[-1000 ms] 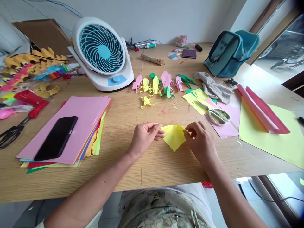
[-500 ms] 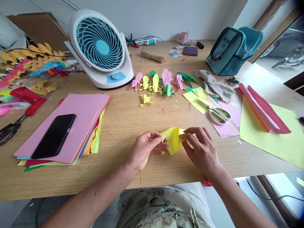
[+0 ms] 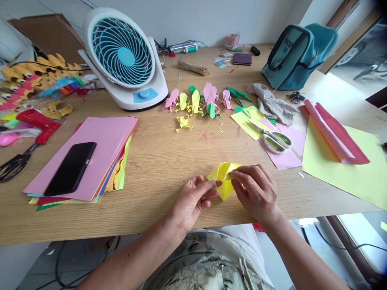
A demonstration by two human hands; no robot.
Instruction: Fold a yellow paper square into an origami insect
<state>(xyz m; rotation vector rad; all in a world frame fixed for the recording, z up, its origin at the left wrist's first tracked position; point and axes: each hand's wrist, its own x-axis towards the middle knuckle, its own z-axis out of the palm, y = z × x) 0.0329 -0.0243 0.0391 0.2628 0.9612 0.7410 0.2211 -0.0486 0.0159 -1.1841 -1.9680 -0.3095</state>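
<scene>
Left hand (image 3: 193, 198) and right hand (image 3: 256, 192) pinch the yellow paper (image 3: 223, 176) near the front edge of the table (image 3: 163, 157); best to match corners, then press flat

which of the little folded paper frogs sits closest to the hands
The small yellow paper frog lying alone in front of the row; the others line up farther back.

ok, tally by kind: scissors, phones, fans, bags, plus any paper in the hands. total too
white-handled scissors and black-handled scissors: 2
black smartphone: 1
white and teal desk fan: 1
teal fabric bag: 1
yellow folded paper piece, held between left hand and right hand: 1
Total: 6
</scene>
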